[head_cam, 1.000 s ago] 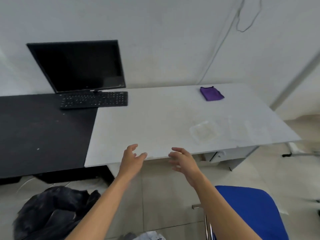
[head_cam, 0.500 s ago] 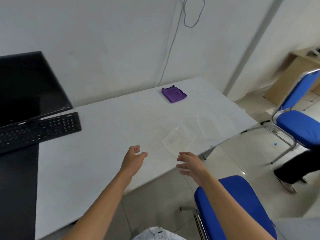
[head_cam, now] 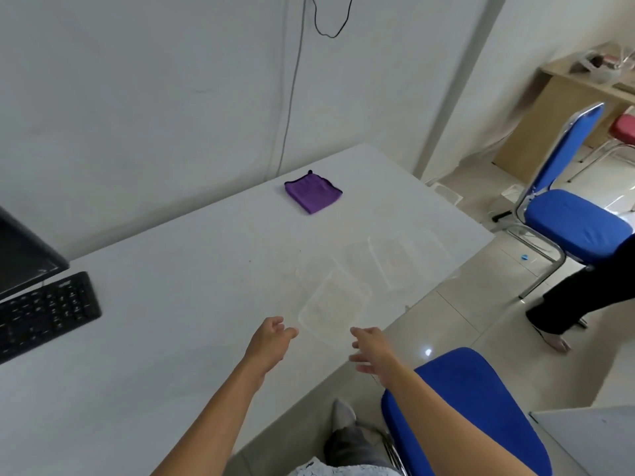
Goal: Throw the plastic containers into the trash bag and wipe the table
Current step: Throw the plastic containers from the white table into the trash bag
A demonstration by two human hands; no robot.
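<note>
1. Our left hand point(head_cam: 271, 341) hovers low over the table point(head_cam: 171, 321), just below centre of frame. Fingers are loose and a bit spread, holding nothing.
2. Our right hand point(head_cam: 372, 348) is right of it, at the table's near edge. Its fingers are also spread and empty.
3. The near container point(head_cam: 335, 305) sits between and just beyond the two hands, at centre frame. It's clear plastic lying flat, not yet touched.
4. The far container point(head_cam: 395, 261) lies up and right of it, close to the table's right edge. There are faint clear outlines around both, maybe lids; we can't tell.
5. Handling, our guess: very light, thin-walled and flexy, prob. a bit slick, w/ pale residue inside the near one. Squeezing mid-wall would likely buckle it, so we'd pinch the rim or clasp the two short ends.
6. The purple cloth point(head_cam: 312, 194) lies folded at upper centre by the wall. It's soft, so any edge will do for the wipe.
7. The trash bag isn't in frame.
</note>
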